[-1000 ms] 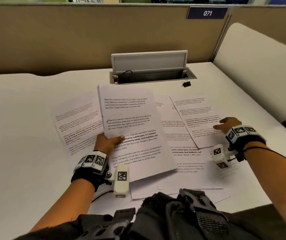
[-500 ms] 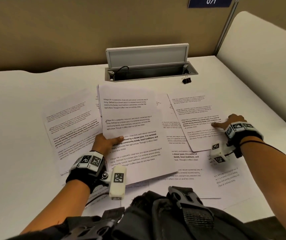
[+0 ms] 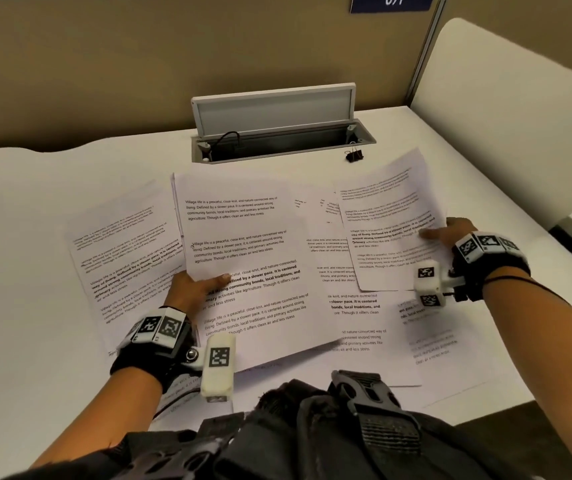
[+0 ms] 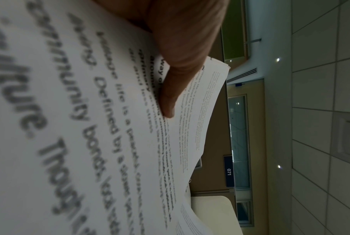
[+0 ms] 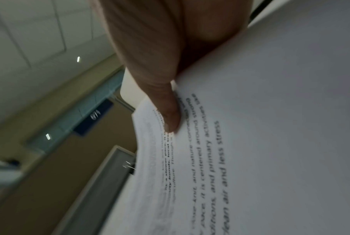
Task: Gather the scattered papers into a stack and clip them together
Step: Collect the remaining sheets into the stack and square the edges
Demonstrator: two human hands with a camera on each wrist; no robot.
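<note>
Between the left hand (image 3: 192, 289) thumb and fingers sits a pinched stack of white printed sheets (image 3: 243, 258); the right hand (image 3: 450, 233) pinches one lifted printed sheet (image 3: 386, 216), a black binder clip (image 3: 354, 156) beyond it.

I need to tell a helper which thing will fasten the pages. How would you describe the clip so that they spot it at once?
Find the open cable tray sunk into the back of the white desk. By its right end, on bare desk beyond the papers, lies the binder clip. It is small and black with wire handles, the only dark loose item there.
</note>
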